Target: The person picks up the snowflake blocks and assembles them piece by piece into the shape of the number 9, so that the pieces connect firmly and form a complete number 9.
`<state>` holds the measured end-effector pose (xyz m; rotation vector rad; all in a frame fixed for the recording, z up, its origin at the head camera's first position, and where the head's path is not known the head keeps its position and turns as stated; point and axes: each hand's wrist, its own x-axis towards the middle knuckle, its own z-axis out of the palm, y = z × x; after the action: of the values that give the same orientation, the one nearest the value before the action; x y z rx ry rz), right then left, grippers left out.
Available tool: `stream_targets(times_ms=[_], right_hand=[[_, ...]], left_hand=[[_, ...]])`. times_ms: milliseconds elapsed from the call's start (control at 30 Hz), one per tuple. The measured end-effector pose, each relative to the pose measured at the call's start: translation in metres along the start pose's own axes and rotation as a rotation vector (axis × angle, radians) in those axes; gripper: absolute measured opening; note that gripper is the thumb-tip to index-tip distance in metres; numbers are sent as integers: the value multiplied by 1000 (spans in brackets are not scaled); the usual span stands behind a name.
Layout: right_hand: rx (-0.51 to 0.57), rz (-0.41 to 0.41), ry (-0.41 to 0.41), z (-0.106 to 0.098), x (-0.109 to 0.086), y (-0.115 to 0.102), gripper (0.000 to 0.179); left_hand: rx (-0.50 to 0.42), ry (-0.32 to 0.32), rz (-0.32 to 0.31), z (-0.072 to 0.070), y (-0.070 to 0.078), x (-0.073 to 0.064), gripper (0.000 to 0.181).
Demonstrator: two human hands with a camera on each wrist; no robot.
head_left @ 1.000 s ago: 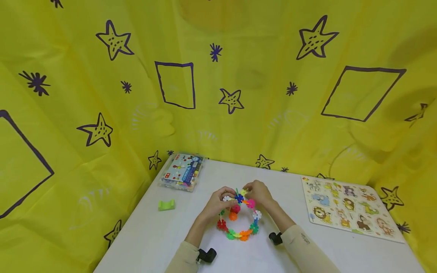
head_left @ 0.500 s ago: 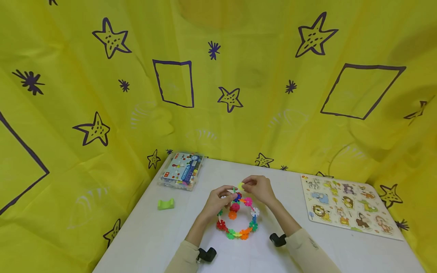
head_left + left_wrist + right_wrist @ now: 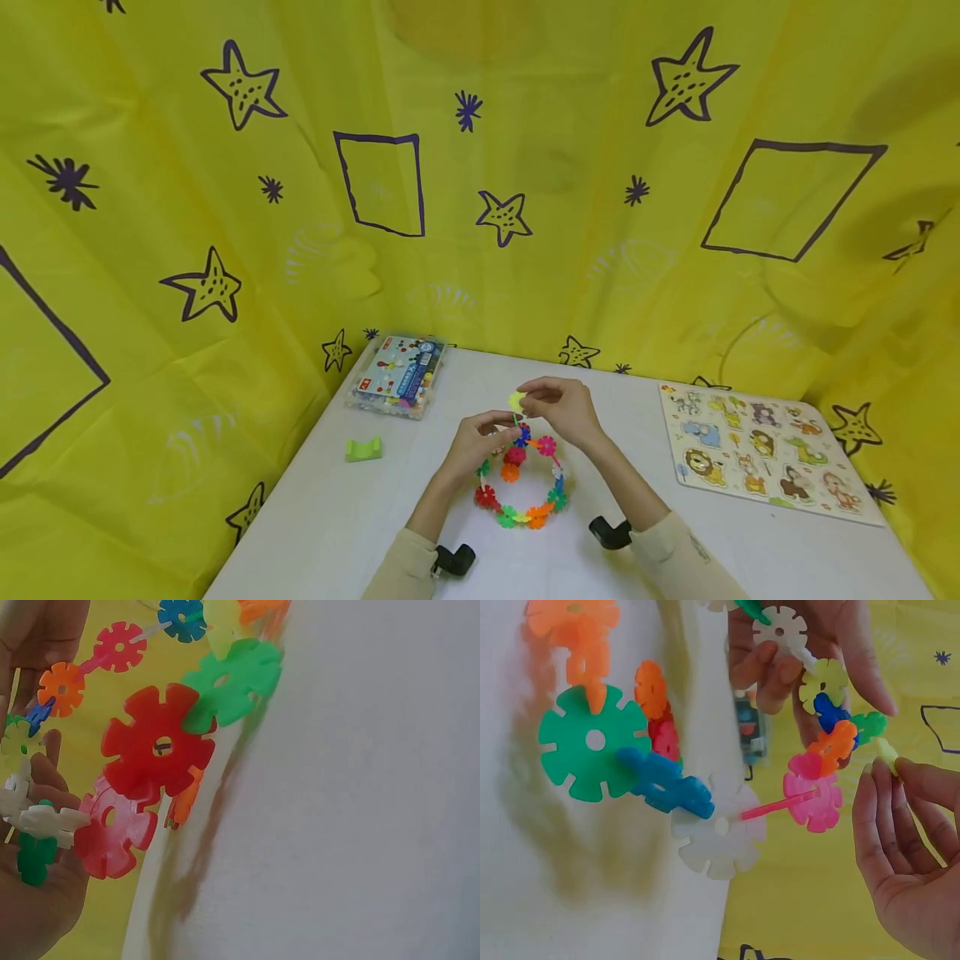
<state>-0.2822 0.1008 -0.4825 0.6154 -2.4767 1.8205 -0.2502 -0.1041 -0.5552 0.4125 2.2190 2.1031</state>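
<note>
A ring of linked snowflake discs (image 3: 486, 497) in several colours stands over the white table. My left hand (image 3: 472, 446) grips it at its far left, around the white disc (image 3: 780, 631) and the pale yellow one (image 3: 823, 684). Between thumb and fingers of my right hand (image 3: 568, 410) is a loose yellow snowflake disc (image 3: 517, 402). It is right at the edge of a green disc (image 3: 868, 726) that sticks out from the ring beside a dark blue one (image 3: 522, 433). A short red and orange branch (image 3: 511, 472) hangs inside the ring.
At the back left lies a clear plastic box (image 3: 397, 379) with a printed blue label. A light green curved block (image 3: 363, 450) is on the table in front of it. On the right lies an animal puzzle board (image 3: 765, 454). A yellow curtain (image 3: 450, 275) closes off the back.
My right hand has moved up and left with the yellow disc, from the ring's right side to above the green disc. My left hand stays on the ring.
</note>
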Motion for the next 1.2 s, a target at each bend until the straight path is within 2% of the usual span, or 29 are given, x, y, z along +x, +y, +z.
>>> stream_targets(times_ms=[300, 533, 800, 1200], right_hand=[[-44, -30, -57, 4, -5, -8, 16], [-45, -53, -52, 5, -6, -10, 16], [-73, -87, -29, 5, -7, -10, 14], [-131, -83, -85, 4, -6, -10, 14]], left_hand=[[-92, -35, -29, 0, 2, -2, 44], [-100, -65, -28, -1, 2, -2, 46], [-105, -58, -33, -1, 4, -3, 40], [-112, -75, -12, -1, 5, -3, 41]])
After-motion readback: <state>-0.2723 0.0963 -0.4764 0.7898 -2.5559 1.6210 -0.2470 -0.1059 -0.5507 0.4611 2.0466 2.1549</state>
